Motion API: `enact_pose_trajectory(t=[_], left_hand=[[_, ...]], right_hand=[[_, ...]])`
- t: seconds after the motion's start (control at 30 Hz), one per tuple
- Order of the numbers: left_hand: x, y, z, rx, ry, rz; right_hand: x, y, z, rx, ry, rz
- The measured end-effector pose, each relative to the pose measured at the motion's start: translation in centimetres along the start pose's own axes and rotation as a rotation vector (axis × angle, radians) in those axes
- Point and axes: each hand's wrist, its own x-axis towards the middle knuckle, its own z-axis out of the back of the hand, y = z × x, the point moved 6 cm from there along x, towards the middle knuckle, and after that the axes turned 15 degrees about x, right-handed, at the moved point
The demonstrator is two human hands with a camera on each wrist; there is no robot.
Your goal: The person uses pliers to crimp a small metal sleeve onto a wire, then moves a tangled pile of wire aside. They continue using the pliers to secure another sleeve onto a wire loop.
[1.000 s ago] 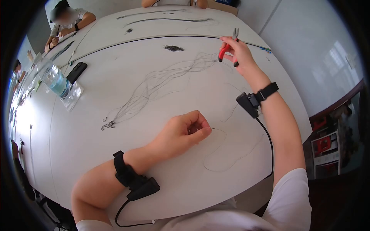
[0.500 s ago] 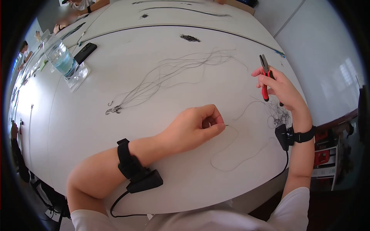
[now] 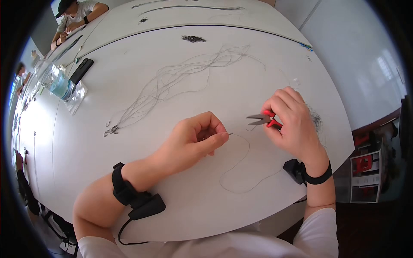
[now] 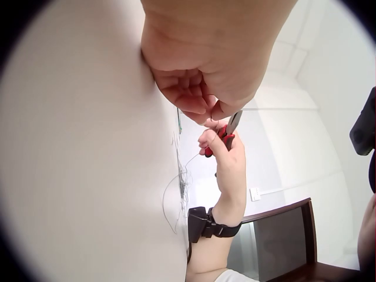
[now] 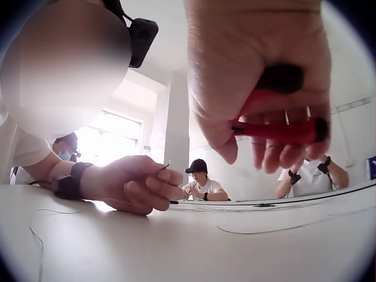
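The left hand [image 3: 193, 136] pinches a tiny dark piece [image 3: 230, 133] between thumb and forefinger, and a thin line [image 3: 247, 150] trails from it in a loop over the table. To its right, the right hand [image 3: 292, 122] grips red-handled pliers [image 3: 274, 121], their grey jaws pointing left toward the pinched piece without touching it. In the right wrist view the red and black handles [image 5: 282, 130] lie across the palm, and the left hand [image 5: 138, 183] holds the small piece up. The left wrist view shows the pliers [image 4: 229, 134] beyond the left fingers.
A bundle of thin lines [image 3: 161, 84] with hooks [image 3: 112, 130] at one end lies across the white table [image 3: 129, 180]. Behind it is a dark pile [image 3: 193, 39]. A bottle [image 3: 58, 84] and black phone [image 3: 81, 71] stand at left. A tangle [image 3: 316, 122] lies beside the right hand.
The right hand has come down and toward the left hand with the pliers, whose jaws have turned from pointing up to pointing left. The left hand keeps its pinch. The head view has shifted.
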Motion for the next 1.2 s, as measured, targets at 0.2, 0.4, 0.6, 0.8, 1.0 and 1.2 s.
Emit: enact_pose_trajectory(t=[0.2, 0.4, 0.6, 0.8, 1.0, 1.2], left_hand=[[-0.3, -0.3, -0.2, -0.007, 0.022, 0.042], [-0.4, -0.6, -0.1, -0.006, 0.040, 0.055], [-0.5, -0.8, 0.2, 0.011, 0.020, 0.077], [-0.5, -0.9, 0.4, 0.005, 0.016, 0.092], [-0.5, -0.8, 0.4, -0.034, 0.045, 0.097], [-0.4, -0.7, 0.3, -0.037, 0.079, 0.105]], right_hand=[[-0.4, 1.0, -0.4, -0.093, 0.033, -0.027], [-0.8, 1.8, -0.2, -0.054, -0.007, -0.011], [-0.4, 1.9, 0.3, -0.143, -0.128, 0.217], [-0.3, 2.5, 0.6, -0.113, -0.128, 0.216], [-0.4, 2.7, 0.5, -0.113, -0.132, 0.268], [-0.5, 2.7, 0.3, -0.135, -0.123, 0.281]])
